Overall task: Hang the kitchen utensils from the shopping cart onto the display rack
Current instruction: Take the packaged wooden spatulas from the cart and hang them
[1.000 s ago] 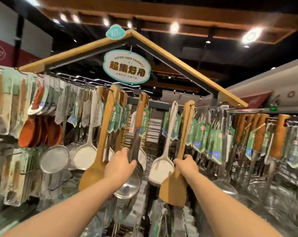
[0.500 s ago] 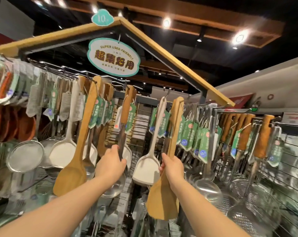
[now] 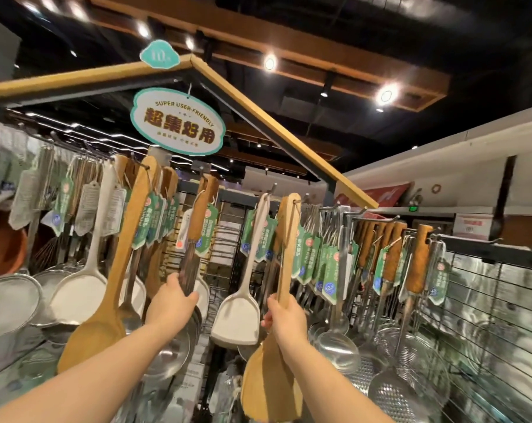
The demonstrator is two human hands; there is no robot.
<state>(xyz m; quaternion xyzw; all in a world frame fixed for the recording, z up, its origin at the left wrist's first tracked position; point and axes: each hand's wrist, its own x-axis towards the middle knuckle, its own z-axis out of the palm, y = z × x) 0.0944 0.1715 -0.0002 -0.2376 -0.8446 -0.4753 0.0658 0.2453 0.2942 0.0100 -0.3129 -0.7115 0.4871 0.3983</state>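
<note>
My right hand (image 3: 284, 319) grips the handle of a wooden spatula (image 3: 270, 383), whose top end with the hole sits at a rack hook (image 3: 293, 200). My left hand (image 3: 171, 306) grips the dark metal stems of several wood-handled ladles (image 3: 199, 221) hanging from a hook; their steel bowls (image 3: 167, 355) show below my wrist. A large wooden spoon (image 3: 106, 300) hangs to the left of that hand. A white spatula (image 3: 238, 319) hangs between my two hands. The shopping cart is out of view.
The display rack (image 3: 460, 248) carries rows of tagged utensils: strainers (image 3: 8, 303) at left, steel ladles and wire skimmers (image 3: 411, 377) at right. A wooden roof frame (image 3: 276, 123) and an oval sign (image 3: 177, 122) hang overhead.
The view has shifted slightly left and tilted. My right hand still holds the wooden spatula at its hook, and my left hand still holds the ladle stems.
</note>
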